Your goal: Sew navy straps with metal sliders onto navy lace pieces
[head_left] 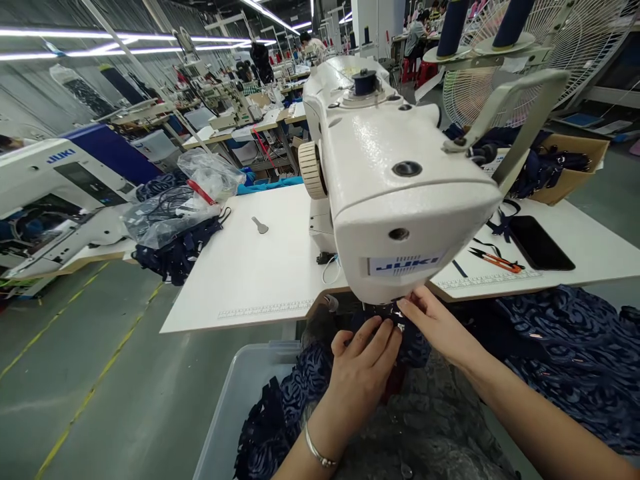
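Observation:
A white sewing machine [400,173] stands in front of me, its head over a small piece of dark navy fabric [414,343]. My left hand [363,367], with a silver bangle at the wrist, is palm down on the fabric just below the head. Its fingers are bent onto the cloth and the thumb is hidden. My right hand [433,323] pinches the fabric's edge close to the needle area, fingertips partly behind the machine head. Small shiny bits of metal show on the fabric between both hands. The needle itself is hidden.
Orange-handled thread snips [497,261] and a black phone [541,243] lie right on the white table [250,267]. A small metal key-like piece [259,225] lies left. Below stands a translucent bin [225,400] with navy patterned cloth; more patterned fabric [580,347] hangs at right.

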Demonstrator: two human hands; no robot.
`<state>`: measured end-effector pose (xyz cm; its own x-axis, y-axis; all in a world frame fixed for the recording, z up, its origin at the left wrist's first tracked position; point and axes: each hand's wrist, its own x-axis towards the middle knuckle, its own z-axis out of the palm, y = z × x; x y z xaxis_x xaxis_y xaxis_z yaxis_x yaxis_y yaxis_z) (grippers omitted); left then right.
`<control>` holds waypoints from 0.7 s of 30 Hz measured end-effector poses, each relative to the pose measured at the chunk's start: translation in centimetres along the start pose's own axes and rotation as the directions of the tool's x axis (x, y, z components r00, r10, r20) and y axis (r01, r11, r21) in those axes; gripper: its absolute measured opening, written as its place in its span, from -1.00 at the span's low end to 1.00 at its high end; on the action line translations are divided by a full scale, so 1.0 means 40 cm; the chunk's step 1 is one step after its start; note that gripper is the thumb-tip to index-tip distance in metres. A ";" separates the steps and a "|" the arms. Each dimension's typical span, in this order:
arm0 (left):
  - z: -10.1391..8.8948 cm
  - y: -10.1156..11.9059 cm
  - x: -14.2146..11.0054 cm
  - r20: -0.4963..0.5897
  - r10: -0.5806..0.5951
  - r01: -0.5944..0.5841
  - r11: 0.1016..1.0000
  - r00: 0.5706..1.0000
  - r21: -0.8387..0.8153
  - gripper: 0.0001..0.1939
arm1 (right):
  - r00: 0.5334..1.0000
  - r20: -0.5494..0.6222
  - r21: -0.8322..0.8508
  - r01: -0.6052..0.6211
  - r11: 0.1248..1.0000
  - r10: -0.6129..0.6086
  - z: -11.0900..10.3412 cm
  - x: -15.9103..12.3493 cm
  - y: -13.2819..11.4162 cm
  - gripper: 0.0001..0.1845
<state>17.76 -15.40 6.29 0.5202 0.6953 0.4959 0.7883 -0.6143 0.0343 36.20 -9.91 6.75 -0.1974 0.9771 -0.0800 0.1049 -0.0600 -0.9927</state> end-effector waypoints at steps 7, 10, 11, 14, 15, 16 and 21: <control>0.003 0.001 -0.002 -0.001 -0.006 0.006 1.000 1.000 0.000 -0.61 | 1.000 0.016 0.003 0.017 1.000 -0.017 -0.007 0.008 -0.010 -0.71; 0.003 -0.001 -0.001 -0.012 -0.003 0.003 1.000 1.000 -0.010 -0.61 | 0.999 0.044 0.008 0.012 1.000 -0.013 -0.007 0.008 0.006 -0.70; 0.003 -0.001 0.000 -0.019 -0.003 0.003 1.000 1.000 -0.023 -0.61 | 0.998 0.053 0.014 0.014 1.000 -0.014 -0.007 0.009 0.012 -0.70; -0.002 0.001 0.004 -0.048 -0.037 0.032 0.995 0.998 -0.094 -0.62 | 0.997 0.072 0.025 0.014 1.000 -0.016 -0.006 0.010 0.021 -0.73; -0.004 0.002 0.006 -0.058 -0.067 0.059 0.990 0.996 -0.127 -0.63 | 0.997 0.077 0.020 0.010 1.000 -0.012 -0.006 0.010 0.019 -0.73; -0.008 0.002 0.008 -0.066 -0.102 0.090 0.983 0.993 -0.162 -0.65 | 0.997 0.078 0.013 0.006 1.000 -0.007 -0.007 0.010 0.016 -0.74; -0.027 0.001 0.015 -0.043 -0.190 0.172 0.948 0.981 -0.267 -0.62 | 0.998 0.064 -0.037 -0.013 0.999 0.015 -0.012 0.008 -0.011 -0.72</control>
<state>17.74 -15.41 7.50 0.3467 0.7826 0.5171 0.7491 -0.5627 0.3495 36.56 -9.49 7.21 -0.2575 0.9611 -0.1003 0.1433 -0.0647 -0.9876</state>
